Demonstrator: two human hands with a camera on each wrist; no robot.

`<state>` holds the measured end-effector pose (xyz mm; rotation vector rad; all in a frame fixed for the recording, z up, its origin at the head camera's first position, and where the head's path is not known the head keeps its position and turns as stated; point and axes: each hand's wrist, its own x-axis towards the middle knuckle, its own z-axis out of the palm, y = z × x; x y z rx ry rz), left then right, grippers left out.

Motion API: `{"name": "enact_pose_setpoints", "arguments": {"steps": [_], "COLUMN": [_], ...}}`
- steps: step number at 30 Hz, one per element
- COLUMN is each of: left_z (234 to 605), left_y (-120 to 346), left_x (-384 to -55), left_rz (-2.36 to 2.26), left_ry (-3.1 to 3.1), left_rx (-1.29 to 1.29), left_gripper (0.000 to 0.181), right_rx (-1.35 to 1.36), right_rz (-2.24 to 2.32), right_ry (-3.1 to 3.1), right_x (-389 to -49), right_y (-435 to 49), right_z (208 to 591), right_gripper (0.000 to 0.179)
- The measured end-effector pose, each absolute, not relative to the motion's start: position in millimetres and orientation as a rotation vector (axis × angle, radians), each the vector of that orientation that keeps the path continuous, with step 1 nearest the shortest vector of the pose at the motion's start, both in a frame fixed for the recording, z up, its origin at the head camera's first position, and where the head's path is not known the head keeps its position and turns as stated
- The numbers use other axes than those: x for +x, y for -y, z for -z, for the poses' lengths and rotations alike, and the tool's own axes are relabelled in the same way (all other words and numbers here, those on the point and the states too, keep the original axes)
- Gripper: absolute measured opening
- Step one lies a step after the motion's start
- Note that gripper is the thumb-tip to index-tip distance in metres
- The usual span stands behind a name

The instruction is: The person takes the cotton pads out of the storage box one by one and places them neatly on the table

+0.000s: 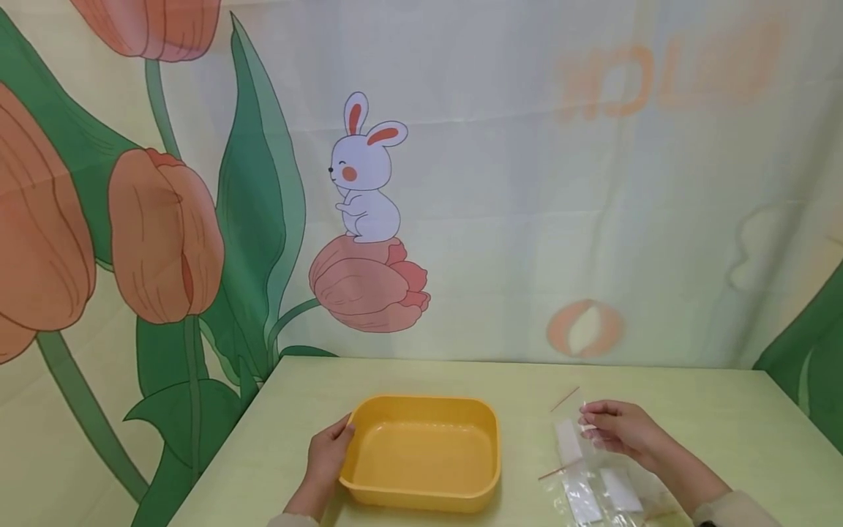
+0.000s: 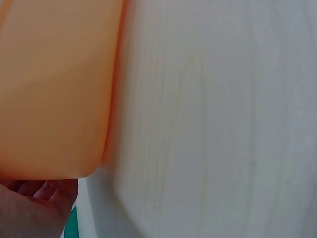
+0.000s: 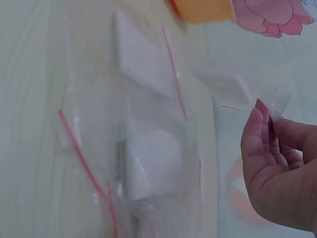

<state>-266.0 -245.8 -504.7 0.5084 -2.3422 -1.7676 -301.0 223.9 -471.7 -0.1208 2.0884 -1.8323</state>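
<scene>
My left hand (image 1: 326, 455) holds the left side of a yellow plastic basin (image 1: 421, 496), thumb at the rim. The basin stands upright on the table with a bare floor inside. In the left wrist view the hand (image 2: 37, 208) shows its curled fingers against the end of the basin (image 2: 54, 99). To the right of the basin, my right hand (image 1: 626, 432) pinches the edge of a clear zip bag (image 1: 568, 435) with a white piece inside. This bag is raised and tilted, as the right wrist view of the hand (image 3: 277, 168) also shows.
More clear zip bags (image 1: 581, 498) with white pieces and red seal lines lie overlapping below the right hand. Pale wood-grain table (image 1: 461, 377) carries everything. Behind its far edge hangs a printed cloth (image 1: 487, 219) with tulips and a rabbit.
</scene>
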Motion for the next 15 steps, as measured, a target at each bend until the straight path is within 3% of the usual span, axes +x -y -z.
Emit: {"name": "enact_pose_setpoints", "arguments": {"steps": [8,15], "left_z": [505,503], "left_y": [245,244], "left_x": [-267,-268], "left_rz": [1.770,1.767], "left_ry": [2.337,2.341], "left_rx": [0.510,0.524], "left_gripper": [0.041,0.041], "right_rx": [-0.064,0.049], "right_rz": [1.799,1.757], "right_ry": [-2.162,-2.235], "right_x": [-308,-315], "right_y": [-235,-246], "right_z": [485,495], "right_gripper": [0.031,0.024]}}
